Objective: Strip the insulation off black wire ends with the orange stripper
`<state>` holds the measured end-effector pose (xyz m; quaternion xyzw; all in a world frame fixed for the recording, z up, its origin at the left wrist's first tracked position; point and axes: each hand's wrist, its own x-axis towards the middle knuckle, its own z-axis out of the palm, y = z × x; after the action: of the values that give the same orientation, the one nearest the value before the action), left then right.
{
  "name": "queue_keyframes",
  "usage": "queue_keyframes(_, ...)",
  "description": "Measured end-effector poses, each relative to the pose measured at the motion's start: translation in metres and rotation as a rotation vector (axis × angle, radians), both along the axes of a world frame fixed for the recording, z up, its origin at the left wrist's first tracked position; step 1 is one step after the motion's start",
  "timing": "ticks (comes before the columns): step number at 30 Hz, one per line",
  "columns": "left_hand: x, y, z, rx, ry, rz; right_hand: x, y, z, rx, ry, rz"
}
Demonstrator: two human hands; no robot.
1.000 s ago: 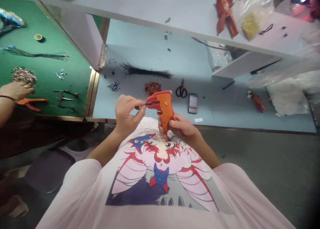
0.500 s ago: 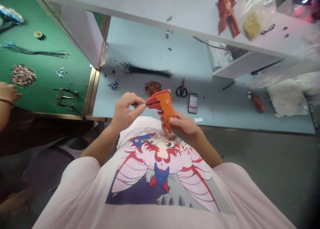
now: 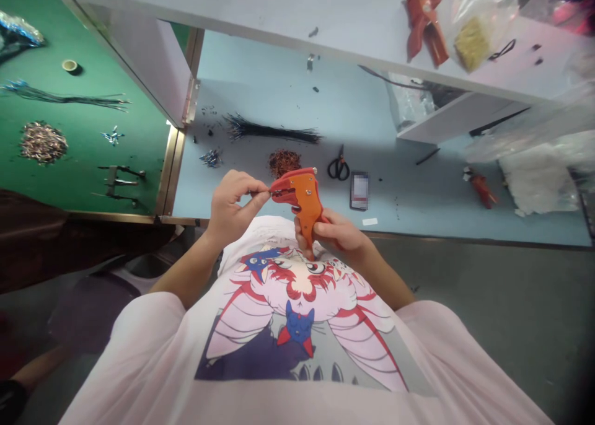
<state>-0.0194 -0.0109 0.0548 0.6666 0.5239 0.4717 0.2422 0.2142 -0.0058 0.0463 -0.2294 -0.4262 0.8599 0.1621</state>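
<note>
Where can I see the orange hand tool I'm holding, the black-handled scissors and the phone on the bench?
Orange hand tool [image 3: 307, 201]: head view, on the middle of its orange body.
Black-handled scissors [image 3: 341, 160]: head view, near where handles and blades meet.
Phone [image 3: 359, 190]: head view, on its screen.

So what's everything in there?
Tool: 1, orange-red, centre
Wire: 1, dark, centre
Scissors: 1, black, blue bench
Phone: 1, dark, beside scissors
Ring: 1, pale, green bench
Frame: 1, grey, green bench
Wire bundles: 2, black, both benches
Scrap piles: 2, coppery, both benches
Bit clusters: 2, blue, both benches
Shelf: 1, white, top
Other tools: 2, red, shelf, blue bench
Bags: several, clear, mostly right
Stool: 1, dark, lower left
Shirt: 1, pale, bottom
Left grip: 1, bare, pinching wire
Right grip: 1, bare, holding tool
</note>
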Motion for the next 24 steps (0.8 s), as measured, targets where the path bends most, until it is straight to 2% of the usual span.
queue_keyframes(9,-0.0025,0.0035,-0.0045,-0.282,-0.259,-0.117,0.0005,0.0009,0.0001,0.027,-0.013,0.007)
queue_keyframes(16,-0.0056,0.0073,-0.0056,-0.426,-0.372,-0.165,-0.0022,-0.0014,0.0016,-0.053,-0.078,-0.039)
queue_keyframes(20,-0.0069,0.0061,-0.0061,-0.421,-0.363,-0.161,-0.0054,-0.0033,-0.0001,-0.067,-0.077,-0.075)
queue_keyframes(24,-0.0067,0.0024,-0.0084,-0.255,-0.167,-0.082,-0.0081,-0.006,-0.002,-0.071,-0.069,-0.116)
